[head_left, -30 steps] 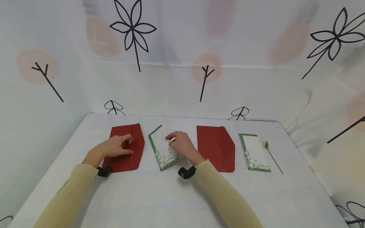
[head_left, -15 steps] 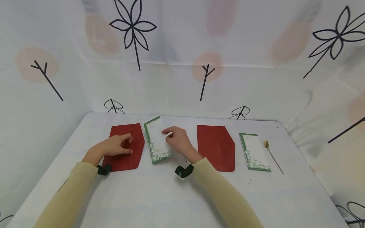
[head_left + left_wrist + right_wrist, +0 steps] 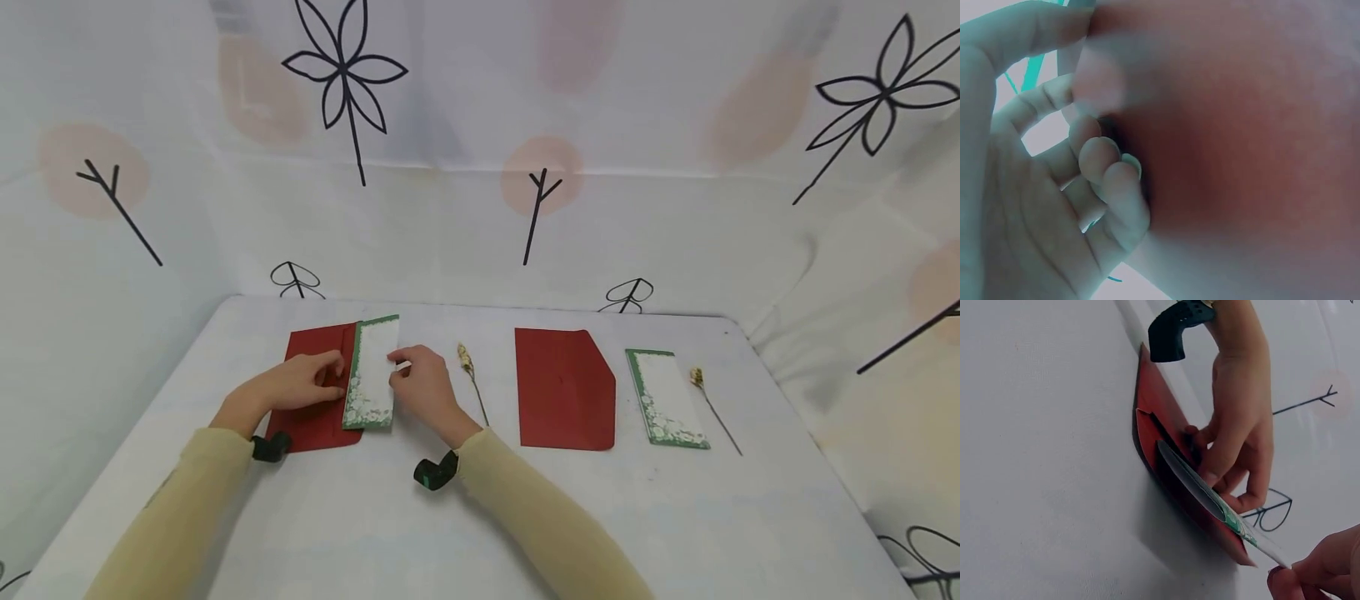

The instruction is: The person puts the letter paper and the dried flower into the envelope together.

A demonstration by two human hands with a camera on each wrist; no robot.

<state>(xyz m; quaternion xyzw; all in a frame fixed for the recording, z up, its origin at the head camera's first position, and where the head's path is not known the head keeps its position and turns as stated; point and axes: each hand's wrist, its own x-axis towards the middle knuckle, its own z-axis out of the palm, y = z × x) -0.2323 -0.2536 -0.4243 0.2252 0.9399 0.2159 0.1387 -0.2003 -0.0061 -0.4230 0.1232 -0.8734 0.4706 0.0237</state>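
The left red envelope [image 3: 311, 342] is gripped by my left hand [image 3: 288, 387], whose thumb and fingertips are at its mouth. In the left wrist view my left hand [image 3: 1041, 162] has several fingers curled against the blurred red paper [image 3: 1260, 137]. My right hand [image 3: 427, 392] pinches the right edge of a white card with a green floral border [image 3: 375, 367]. The right wrist view shows the card [image 3: 1194, 481] bowed, its far edge at the parted mouth of the envelope [image 3: 1154, 381]; whether it is inside is unclear. My right hand [image 3: 1329, 565] pinches its near edge.
Right of my right hand lies a dried flower [image 3: 467, 360] with a thin stem. Farther right are a second red envelope [image 3: 566, 392], another green-bordered card [image 3: 667, 400] and a second dried flower [image 3: 698, 379]. A patterned cloth [image 3: 435, 233] rises behind the table.
My right hand has carried the card left, turning it more upright, so it now overlaps the envelope's right side. The middle dried flower has come into full view. My left hand has stayed nearly still.
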